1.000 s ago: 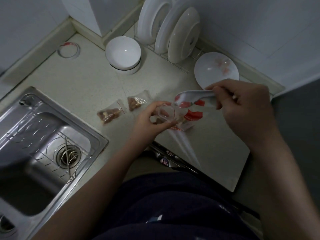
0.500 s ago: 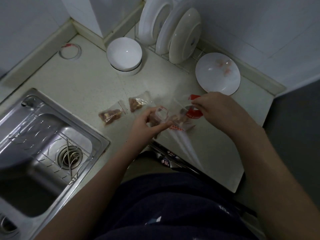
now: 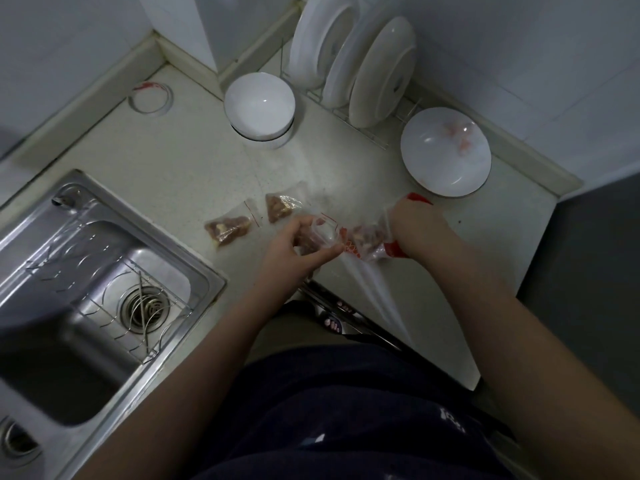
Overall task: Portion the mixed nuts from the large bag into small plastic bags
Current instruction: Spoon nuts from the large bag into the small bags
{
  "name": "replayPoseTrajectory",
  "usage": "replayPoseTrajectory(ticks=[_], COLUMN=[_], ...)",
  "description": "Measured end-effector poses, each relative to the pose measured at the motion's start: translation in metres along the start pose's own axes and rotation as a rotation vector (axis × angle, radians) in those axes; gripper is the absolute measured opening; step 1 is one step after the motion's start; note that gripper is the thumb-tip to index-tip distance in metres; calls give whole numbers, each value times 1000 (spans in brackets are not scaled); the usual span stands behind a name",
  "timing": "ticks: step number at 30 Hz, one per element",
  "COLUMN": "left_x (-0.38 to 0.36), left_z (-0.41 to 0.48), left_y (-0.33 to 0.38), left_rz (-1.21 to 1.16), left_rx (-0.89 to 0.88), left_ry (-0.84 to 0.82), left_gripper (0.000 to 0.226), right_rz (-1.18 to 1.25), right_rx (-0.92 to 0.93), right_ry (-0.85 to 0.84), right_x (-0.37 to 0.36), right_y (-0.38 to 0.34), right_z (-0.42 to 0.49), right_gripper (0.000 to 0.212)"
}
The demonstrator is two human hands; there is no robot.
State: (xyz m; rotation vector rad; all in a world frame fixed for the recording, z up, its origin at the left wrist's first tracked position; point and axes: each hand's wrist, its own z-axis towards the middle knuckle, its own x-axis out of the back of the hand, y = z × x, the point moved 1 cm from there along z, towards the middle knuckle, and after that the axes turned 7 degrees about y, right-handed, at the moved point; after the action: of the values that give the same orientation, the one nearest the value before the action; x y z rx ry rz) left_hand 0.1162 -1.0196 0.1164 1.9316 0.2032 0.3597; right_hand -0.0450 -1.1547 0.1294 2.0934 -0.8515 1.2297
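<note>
Two filled small bags (image 3: 228, 229) lay on worktop (image 3: 173, 174) | my left hand (image 3: 301, 244) gripped open third bag (image 3: 320, 235) | right hand (image 3: 414, 226), lifted a second ago, had plunged into large bag (image 3: 367, 237), grip hidden | another portion coming.

A pale speckled bench (image 3: 194, 168) runs along white tiled walls. A stainless steel sink (image 3: 86, 289) is set into its left part, with a wire rack (image 3: 145, 299) lying over the round drain (image 3: 143, 308). Near the back edge stand stacked white bowls (image 3: 259, 105). Just beside them, in the back corner, a wire dish rack (image 3: 363, 123) holds white plates (image 3: 381, 71) upright on edge. A white plate (image 3: 446, 157) with faint pink marks lies flat towards the right edge. A ring of clear tape (image 3: 150, 98) lies near the back left edge
</note>
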Motion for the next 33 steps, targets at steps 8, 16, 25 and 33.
replayPoseTrajectory(ticks=[8, 16, 25, 33], left_x=[2, 1, -4, -10], left_z=[1, 1, 1, -1], left_y=[-3, -8, -7, -3], left_rz=[3, -9, 79, 131], left_rx=[5, 57, 30, -10], left_ry=[0, -49, -70, -118], left_gripper=[32, 41, 48, 55], right_rz=[600, 1221, 1572, 1553], right_rx=[-434, -583, -653, -745], right_ry=[-88, -236, -93, 68], right_x=[-5, -11, -13, -5], right_y=[20, 23, 40, 61], right_z=[-7, -45, -77, -99], right_gripper=[22, 38, 21, 16])
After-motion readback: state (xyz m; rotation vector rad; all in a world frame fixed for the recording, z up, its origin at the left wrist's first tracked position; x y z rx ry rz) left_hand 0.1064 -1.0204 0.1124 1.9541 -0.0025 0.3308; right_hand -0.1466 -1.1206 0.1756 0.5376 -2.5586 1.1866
